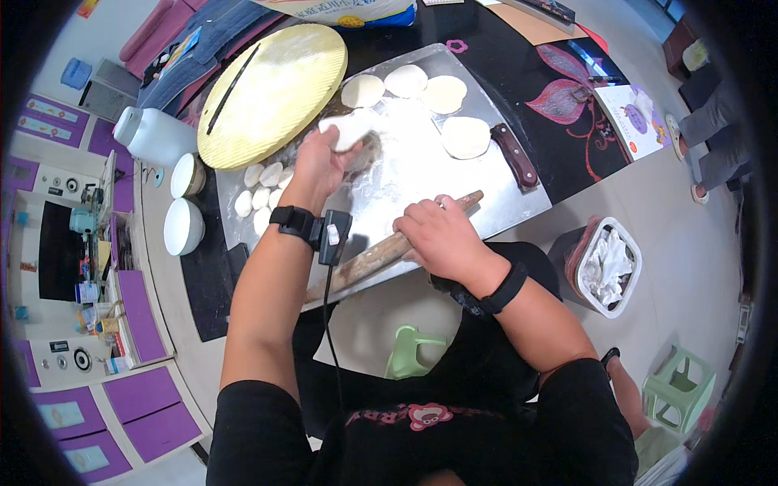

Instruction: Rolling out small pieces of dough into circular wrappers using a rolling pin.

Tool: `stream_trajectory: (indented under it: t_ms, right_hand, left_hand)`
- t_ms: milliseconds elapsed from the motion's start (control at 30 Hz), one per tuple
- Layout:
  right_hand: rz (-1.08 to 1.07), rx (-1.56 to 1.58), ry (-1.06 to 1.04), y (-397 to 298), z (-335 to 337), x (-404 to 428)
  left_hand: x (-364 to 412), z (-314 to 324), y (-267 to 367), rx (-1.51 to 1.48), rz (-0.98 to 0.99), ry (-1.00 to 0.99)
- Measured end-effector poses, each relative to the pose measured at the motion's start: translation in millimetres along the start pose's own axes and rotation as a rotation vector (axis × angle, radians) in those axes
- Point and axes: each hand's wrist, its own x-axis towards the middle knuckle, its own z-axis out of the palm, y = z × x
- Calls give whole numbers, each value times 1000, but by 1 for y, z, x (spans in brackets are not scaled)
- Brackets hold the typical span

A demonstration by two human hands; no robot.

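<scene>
My left hand [325, 159] grips the edge of a floured dough round [349, 130], lifted at least partly off the metal board [380, 200]. A thick wooden rolling pin [371, 258] lies along the board's near edge, with my right hand [440, 234] closed over its right part. Several flattened rounds are spread across the far side, among them a dough wrapper [406, 81] and another dough wrapper [465, 138] beside a knife's dark red handle [515, 158]; flour covers the blade area. Left of my left wrist sit several small dough pieces [261, 197], partly hidden by my arm.
A yellow ridged round tray [285, 91] with a black stick [234, 88] overlaps the board's far left. Nearby stand a white plastic jug [158, 135] and two bowls [184, 226]. A flour bag [358, 12] is behind. A trash bin [632, 273] and green stool [678, 389] stand right.
</scene>
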Motion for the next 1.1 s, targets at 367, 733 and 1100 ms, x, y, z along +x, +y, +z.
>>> stream_trajectory:
  t_ms: [367,733,1100]
  right_hand:
    - [24,-3,-66,4,7,4]
    - [104,200,-112,2,7,3]
    - [147,30,-190,-1,10,27]
  left_hand:
    - [-1,-37,-15,1767,585,312]
    - [-112,-51,-12,1937,418,-193]
    - [-143,-103,-45,1819,509,163]
